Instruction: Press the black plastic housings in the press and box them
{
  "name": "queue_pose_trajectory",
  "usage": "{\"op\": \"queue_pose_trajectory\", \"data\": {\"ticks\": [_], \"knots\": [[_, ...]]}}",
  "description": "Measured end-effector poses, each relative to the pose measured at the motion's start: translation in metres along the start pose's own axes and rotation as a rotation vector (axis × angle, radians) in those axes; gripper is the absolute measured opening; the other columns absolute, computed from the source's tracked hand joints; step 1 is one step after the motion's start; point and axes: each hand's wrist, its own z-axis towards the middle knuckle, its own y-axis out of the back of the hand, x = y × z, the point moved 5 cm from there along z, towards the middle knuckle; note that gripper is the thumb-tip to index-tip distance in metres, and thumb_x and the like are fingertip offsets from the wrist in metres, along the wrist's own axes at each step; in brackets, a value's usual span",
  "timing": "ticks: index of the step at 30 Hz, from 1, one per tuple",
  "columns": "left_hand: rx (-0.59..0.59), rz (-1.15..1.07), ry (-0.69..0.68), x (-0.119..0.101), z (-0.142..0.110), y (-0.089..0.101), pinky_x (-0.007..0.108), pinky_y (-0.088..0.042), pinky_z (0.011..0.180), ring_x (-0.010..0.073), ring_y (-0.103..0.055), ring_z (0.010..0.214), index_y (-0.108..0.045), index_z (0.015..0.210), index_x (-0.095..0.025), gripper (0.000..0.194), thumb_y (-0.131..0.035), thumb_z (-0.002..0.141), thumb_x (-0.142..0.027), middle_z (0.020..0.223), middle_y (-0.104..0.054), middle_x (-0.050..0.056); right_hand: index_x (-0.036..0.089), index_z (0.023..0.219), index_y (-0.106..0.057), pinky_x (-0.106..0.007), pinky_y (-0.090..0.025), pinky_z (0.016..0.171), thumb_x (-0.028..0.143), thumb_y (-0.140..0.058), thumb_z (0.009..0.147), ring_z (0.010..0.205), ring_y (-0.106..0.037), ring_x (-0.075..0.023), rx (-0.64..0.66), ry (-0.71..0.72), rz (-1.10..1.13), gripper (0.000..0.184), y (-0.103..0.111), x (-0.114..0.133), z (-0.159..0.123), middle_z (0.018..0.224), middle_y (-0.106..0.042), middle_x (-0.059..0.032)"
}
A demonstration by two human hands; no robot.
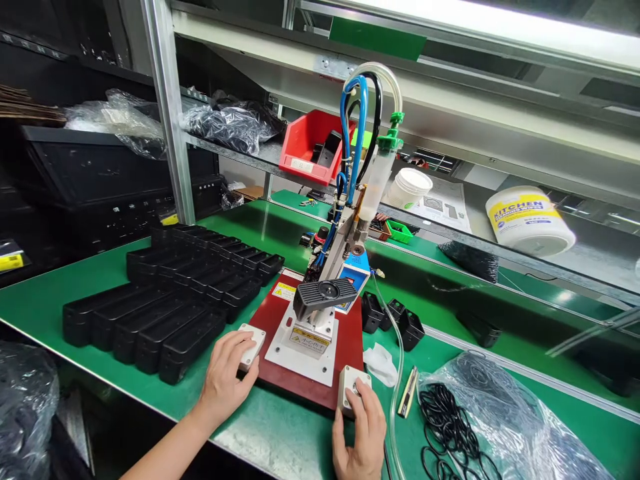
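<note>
My left hand (pixel 227 373) rests on a white button box (pixel 254 343) at the left edge of a dark red base plate (pixel 285 375). Its fingers lie over the box and its thumb is spread apart. On the plate's right front corner, my right hand (pixel 363 427) has its fingertips on the button of a second white box (pixel 353 380), the thumb at its side. Between the hands stands a dispensing machine with a clear syringe barrel (pixel 377 177). Under its tip, a black ribbed part with a round centre (pixel 325 293) sits tilted on the fixture. Neither hand touches that part.
Rows of black housings (pixel 150 320) cover the bench's left side. Several black pieces (pixel 393 317) stand right of the machine, near a white tissue (pixel 381 365), a cutter knife (pixel 409 392) and black rubber rings (pixel 447 420). A shelf above carries a red bin (pixel 313 143) and white tubs (pixel 530 220).
</note>
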Motion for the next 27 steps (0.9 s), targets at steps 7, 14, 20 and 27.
{"op": "queue_pose_trajectory", "data": {"ticks": [7,14,20,27], "knots": [[-0.004,-0.003,0.001,0.0002,-0.0008,-0.0004,0.045,-0.048,0.092,0.0262,-0.056,0.106,-0.054,0.109,-0.018,0.032,-0.06,0.08,-0.007,0.11,-0.06,0.011,0.017,0.122,-0.055,-0.052,-0.046,0.089,0.022,-0.058,0.085,0.119,-0.05,-0.0343,-0.007,0.0,0.003,0.037,0.0009,0.0,0.001,0.13,-0.053,-0.0158],[0.001,0.001,-0.006,-0.0007,-0.0005,-0.0007,0.044,-0.047,0.091,0.0259,-0.055,0.106,-0.053,0.109,-0.017,0.031,-0.06,0.08,-0.008,0.11,-0.06,0.011,0.017,0.122,-0.055,-0.052,-0.046,0.09,0.022,-0.058,0.085,0.119,-0.05,-0.0343,-0.007,-0.009,0.007,0.037,-0.0006,0.0003,0.0005,0.13,-0.053,-0.0157],[0.006,0.054,-0.004,-0.0019,-0.0001,0.0005,0.045,-0.045,0.09,0.0271,-0.056,0.107,-0.054,0.108,-0.018,0.029,-0.061,0.081,-0.01,0.11,-0.061,0.011,0.017,0.122,-0.055,-0.051,-0.046,0.089,0.022,-0.057,0.086,0.119,-0.05,-0.0339,-0.012,-0.009,0.008,0.036,0.0015,0.0013,0.0011,0.129,-0.054,-0.016],[-0.034,0.126,-0.012,-0.0054,0.0006,0.0004,0.044,-0.044,0.088,0.0273,-0.059,0.105,-0.056,0.104,-0.02,0.025,-0.061,0.08,-0.013,0.108,-0.063,0.01,0.017,0.122,-0.054,-0.052,-0.046,0.091,0.022,-0.058,0.086,0.12,-0.049,-0.0334,-0.012,-0.012,0.016,0.036,-0.0004,0.0023,0.003,0.129,-0.054,-0.0162]]}}
